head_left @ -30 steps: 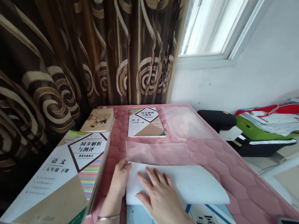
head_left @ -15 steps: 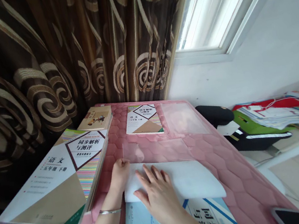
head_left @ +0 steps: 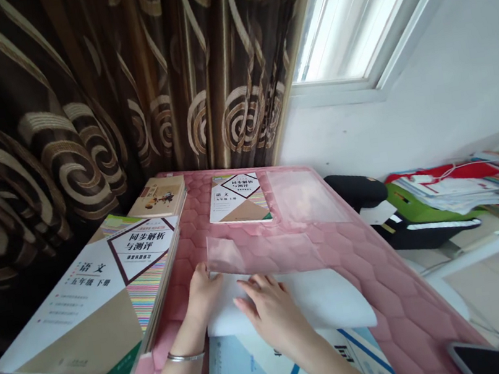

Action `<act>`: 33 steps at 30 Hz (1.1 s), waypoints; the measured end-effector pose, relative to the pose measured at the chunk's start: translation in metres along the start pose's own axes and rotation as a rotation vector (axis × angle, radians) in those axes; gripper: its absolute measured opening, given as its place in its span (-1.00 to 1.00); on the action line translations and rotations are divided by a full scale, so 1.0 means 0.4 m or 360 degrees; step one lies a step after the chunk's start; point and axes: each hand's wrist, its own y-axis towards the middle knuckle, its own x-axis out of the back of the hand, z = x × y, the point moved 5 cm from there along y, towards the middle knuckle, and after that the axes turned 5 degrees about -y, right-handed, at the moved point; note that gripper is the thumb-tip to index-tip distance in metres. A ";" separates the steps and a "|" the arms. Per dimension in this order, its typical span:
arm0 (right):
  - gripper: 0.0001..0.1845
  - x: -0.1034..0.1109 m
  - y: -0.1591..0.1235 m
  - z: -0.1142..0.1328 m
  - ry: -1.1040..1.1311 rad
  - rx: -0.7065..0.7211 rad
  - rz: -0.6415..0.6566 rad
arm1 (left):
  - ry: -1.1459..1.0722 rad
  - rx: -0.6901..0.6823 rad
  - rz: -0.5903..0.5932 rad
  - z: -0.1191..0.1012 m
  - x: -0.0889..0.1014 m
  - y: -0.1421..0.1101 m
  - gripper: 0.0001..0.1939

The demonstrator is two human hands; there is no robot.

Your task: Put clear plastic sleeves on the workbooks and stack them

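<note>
A blue workbook (head_left: 237,370) lies before me with its cover folded back, so the white inner side (head_left: 328,294) faces up. From under its far edge sticks out a clear plastic book cover (head_left: 268,250). At the far left corner, my left hand (head_left: 203,294) is closed in a pinch on the plastic cover's edge; the exact grip is partly hidden. My right hand (head_left: 275,311) rests on the white inner side with fingers apart and slightly bent, close to the left hand.
A stack of workbooks (head_left: 97,297) stands at left, with brown books (head_left: 159,195) behind it. Another workbook (head_left: 238,198) and a clear plastic sheet (head_left: 307,194) lie at the back of the pink table cover (head_left: 406,326). A phone (head_left: 481,358) is at front right.
My left hand has shifted slightly right and lifted the plastic cover's left edge a little. My right hand has slid a little right, its fingers more bent.
</note>
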 end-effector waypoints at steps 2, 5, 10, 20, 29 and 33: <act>-0.63 0.001 0.015 -0.013 -0.0058 -0.0056 -0.0016 | -0.0041 -0.0012 0.0016 0.002 -0.003 0.002 -0.77; -0.65 -0.007 0.032 -0.013 -0.0114 -0.0076 -0.0060 | -0.0095 -0.0028 0.0021 0.002 -0.005 0.003 -0.76; -0.61 -0.020 0.045 -0.002 -0.0151 -0.0097 -0.0077 | -0.0110 -0.0011 -0.0018 -0.009 -0.001 -0.001 -0.74; -0.50 -0.017 0.040 -0.002 -0.0218 -0.0129 -0.0182 | -0.0018 -0.0013 -0.0088 -0.024 0.009 -0.010 -0.88; -0.55 -0.025 0.047 -0.006 -0.0168 -0.0014 -0.0206 | -0.0094 -0.0026 -0.0131 -0.003 0.006 0.000 -0.87; -0.56 -0.027 0.059 -0.005 -0.0176 -0.0021 -0.0230 | -0.0142 0.0016 -0.0096 0.011 0.005 0.005 -0.84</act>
